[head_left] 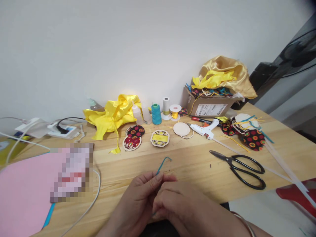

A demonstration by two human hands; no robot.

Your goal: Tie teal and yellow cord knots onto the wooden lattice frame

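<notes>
A thin teal cord sticks up from between my fingers at the front of the wooden table. My left hand pinches it between thumb and forefinger. Pressed up against it is my right hand, its fingers curled; a bit of teal shows under them, so it grips the cord too. Most of the cord is hidden inside both hands. Beyond them lie a round wooden lattice piece with yellow cloth, a gourd-shaped patterned piece and a pale oval disc.
Black-handled scissors and a white glue gun lie to the right. A teal thread cone and yellow satin stand at the back, beside a cardboard box of fabric. Pink sheets and a white cable lie left.
</notes>
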